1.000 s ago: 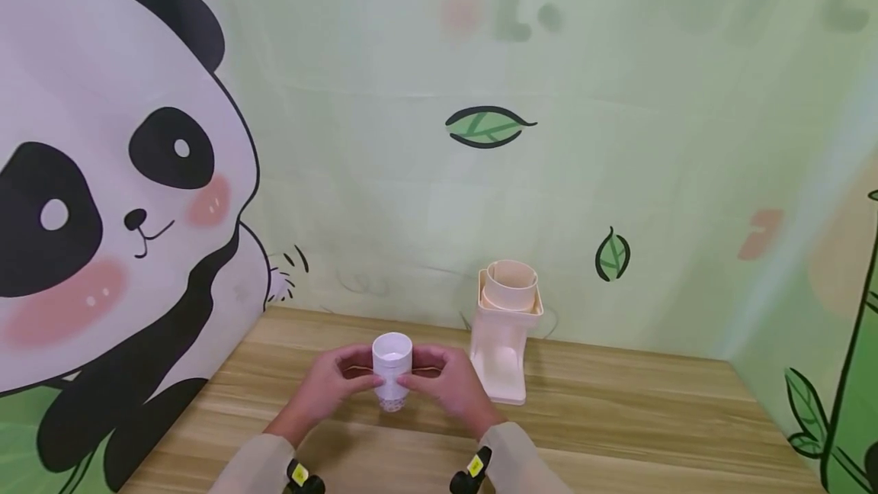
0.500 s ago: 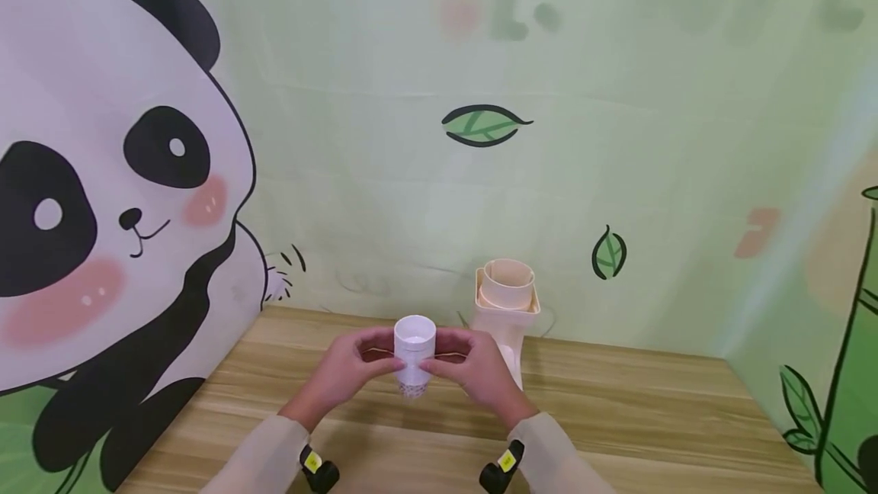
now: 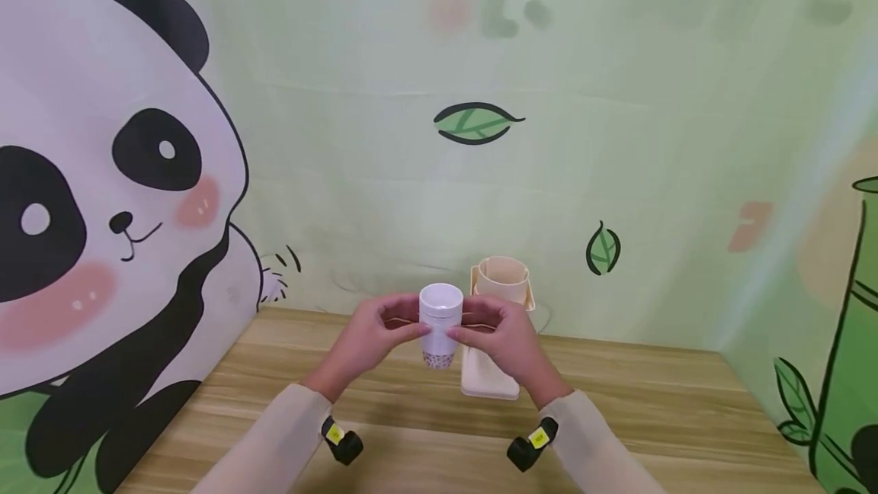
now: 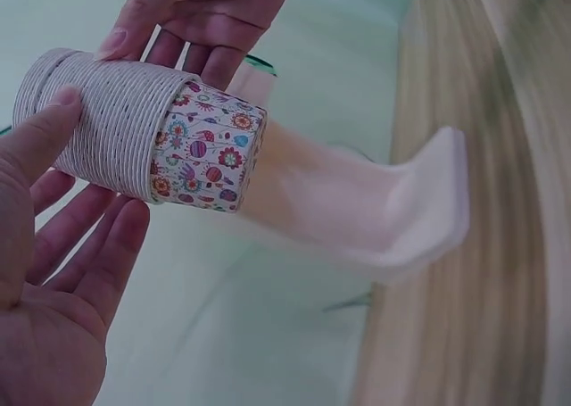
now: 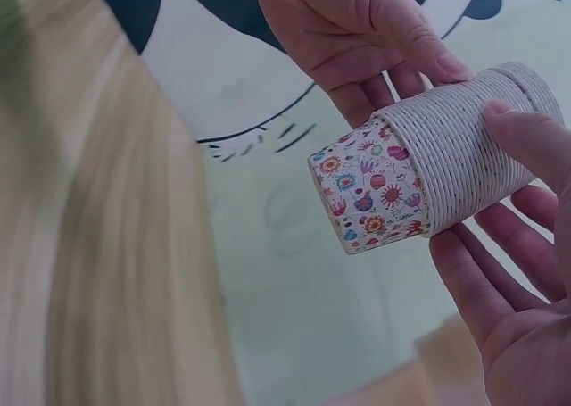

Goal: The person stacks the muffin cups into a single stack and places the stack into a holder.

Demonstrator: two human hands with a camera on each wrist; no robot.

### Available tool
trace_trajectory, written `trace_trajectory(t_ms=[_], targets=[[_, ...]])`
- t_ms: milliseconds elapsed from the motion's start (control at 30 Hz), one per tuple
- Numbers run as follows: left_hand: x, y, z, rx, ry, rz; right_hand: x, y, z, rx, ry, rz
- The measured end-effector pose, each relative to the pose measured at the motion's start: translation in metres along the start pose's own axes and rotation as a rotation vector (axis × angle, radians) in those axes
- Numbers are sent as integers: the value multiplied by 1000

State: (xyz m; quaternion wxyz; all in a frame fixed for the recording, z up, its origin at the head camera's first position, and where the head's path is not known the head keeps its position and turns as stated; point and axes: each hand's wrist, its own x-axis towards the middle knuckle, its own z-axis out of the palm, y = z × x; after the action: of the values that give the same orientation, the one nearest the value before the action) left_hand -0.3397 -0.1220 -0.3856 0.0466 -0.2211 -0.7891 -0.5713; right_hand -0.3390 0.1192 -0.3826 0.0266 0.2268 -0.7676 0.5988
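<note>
A stack of nested paper cups (image 3: 440,326) stands upright between both hands, open end up, above the table. Its many white rims show in both wrist views, and the lowest cup has a colourful flower print (image 4: 207,147). My left hand (image 3: 373,330) grips the stack from the left, thumb on the near side. From the right, my right hand (image 3: 504,334) grips it in the same way, its fingers (image 5: 473,272) curled behind. Just behind the right hand is a pale pink cup dispenser (image 3: 504,278) with a round holder on top, its middle hidden by that hand.
The wooden table (image 3: 617,410) runs back to a pale green wall cloth (image 3: 357,174) with leaf prints. On the left side the cloth shows a large panda (image 3: 123,174). The dispenser's base (image 3: 488,380) rests on the table near the wall.
Both hands have moved up, forward and to the right with the cup stack, closer to the dispenser. They keep the same grip, and the right hand now covers the dispenser's middle.
</note>
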Motion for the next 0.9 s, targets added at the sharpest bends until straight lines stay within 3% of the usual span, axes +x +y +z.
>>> trace_trajectory(t_ms=[300,500,900], targets=[[27,27,6,24,13,29,9,-23,-26,-72,73,-5],[47,43,11,41,10,9,16,-36,-46,-70,97,-10],[86,76,20,20,-7,17,35,-46,-81,-105,141,-30]])
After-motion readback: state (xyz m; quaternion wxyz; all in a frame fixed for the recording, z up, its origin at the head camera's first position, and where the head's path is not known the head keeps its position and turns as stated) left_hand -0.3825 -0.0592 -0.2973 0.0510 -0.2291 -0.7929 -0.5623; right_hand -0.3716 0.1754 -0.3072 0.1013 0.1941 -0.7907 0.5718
